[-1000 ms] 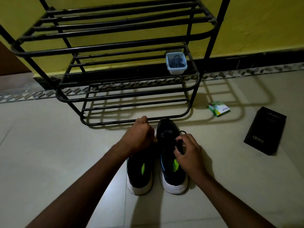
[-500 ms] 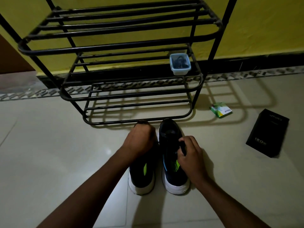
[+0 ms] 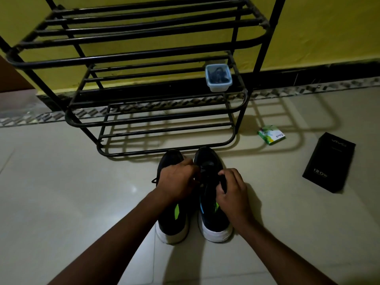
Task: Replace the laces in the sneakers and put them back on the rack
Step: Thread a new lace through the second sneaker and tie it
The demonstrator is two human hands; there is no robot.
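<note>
Rack (image 3: 144, 56) black metal tubing, matt — floor (image 3: 61, 192) glossy tile — tub (image 3: 218, 87) plastic.

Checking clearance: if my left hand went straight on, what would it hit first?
Probably the right sneaker; the left hand points across at it from close by, though depth is unclear.

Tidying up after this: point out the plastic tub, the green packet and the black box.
plastic tub (image 3: 219, 87): head view, its pale front wall.
green packet (image 3: 271, 135): head view, middle of its top face.
black box (image 3: 329, 162): head view, middle of its top face.
</note>
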